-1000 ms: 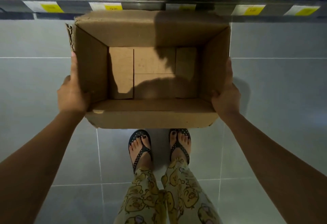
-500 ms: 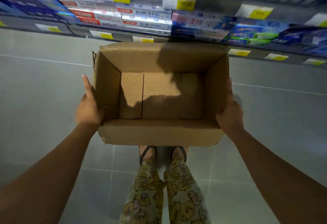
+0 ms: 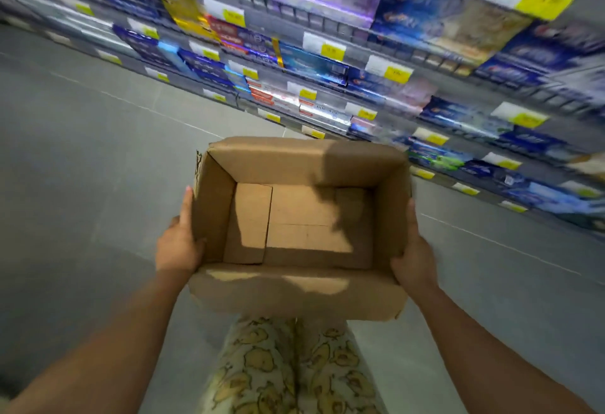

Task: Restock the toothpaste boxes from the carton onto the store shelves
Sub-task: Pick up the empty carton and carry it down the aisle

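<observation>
I hold a brown cardboard carton (image 3: pixel 294 292) in front of me at waist height, its top open. Only its bare bottom flaps show inside. My left hand (image 3: pixel 178 248) grips its left wall, fingers flat along the outside and the thumb at the rim. My right hand (image 3: pixel 414 256) grips the right wall the same way. Beyond the carton, store shelves (image 3: pixel 330 25) run from the upper left to the right, packed with toothpaste boxes (image 3: pixel 314 61) in blue, red, purple and white. They are blurred by motion.
Yellow price tags (image 3: pixel 397 73) line the shelf edges. Grey floor tiles (image 3: pixel 98 168) spread to the left and right of the carton. My legs in patterned trousers (image 3: pixel 291 364) show below it.
The view has swung upward and the carton has risen with both hands on it. More shelf rows are in sight, and my feet have dropped out of view.
</observation>
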{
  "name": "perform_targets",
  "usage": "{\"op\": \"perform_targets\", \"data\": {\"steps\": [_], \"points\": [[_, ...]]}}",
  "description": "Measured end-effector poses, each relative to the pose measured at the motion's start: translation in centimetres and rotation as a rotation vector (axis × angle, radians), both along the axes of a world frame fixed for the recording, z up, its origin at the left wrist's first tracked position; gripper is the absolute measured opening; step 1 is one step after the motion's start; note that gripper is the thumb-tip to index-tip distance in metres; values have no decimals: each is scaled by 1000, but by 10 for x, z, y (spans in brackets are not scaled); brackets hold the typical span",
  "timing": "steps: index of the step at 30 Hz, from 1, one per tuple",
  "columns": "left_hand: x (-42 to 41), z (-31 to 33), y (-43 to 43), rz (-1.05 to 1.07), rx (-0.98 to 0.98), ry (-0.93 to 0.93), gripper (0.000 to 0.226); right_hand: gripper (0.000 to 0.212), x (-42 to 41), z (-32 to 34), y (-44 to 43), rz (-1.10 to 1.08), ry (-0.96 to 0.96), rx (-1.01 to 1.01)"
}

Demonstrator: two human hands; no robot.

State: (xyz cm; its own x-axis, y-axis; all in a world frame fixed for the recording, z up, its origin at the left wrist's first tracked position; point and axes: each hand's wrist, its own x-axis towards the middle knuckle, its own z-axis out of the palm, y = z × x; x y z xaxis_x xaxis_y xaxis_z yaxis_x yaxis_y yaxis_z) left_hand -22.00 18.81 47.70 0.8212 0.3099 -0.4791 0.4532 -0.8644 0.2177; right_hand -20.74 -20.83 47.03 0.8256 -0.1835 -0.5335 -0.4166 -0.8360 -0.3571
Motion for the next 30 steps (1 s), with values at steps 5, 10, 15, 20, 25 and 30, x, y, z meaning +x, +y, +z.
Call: {"op": "perform_targets", "data": {"steps": [5,10,15,20,25,30], "points": [[-48,42,4,126,-18,-9,103,112,4,52,7,132,-31,-26],[-89,69,23,292,0,-43,104,109,22,88,36,280,-54,10],[-135,89,59,470,47,-107,106,107,42,107,96,453,-87,8],[-183,91,107,617,31,-151,111,106,56,127,182,658,-81,-3],[-222,74,180,727,-69,-202,117,115,71,125,290,767,-73,12],[-222,87,262,814,21,-64,110,119,85,123,400,877,-103,-9]]}}
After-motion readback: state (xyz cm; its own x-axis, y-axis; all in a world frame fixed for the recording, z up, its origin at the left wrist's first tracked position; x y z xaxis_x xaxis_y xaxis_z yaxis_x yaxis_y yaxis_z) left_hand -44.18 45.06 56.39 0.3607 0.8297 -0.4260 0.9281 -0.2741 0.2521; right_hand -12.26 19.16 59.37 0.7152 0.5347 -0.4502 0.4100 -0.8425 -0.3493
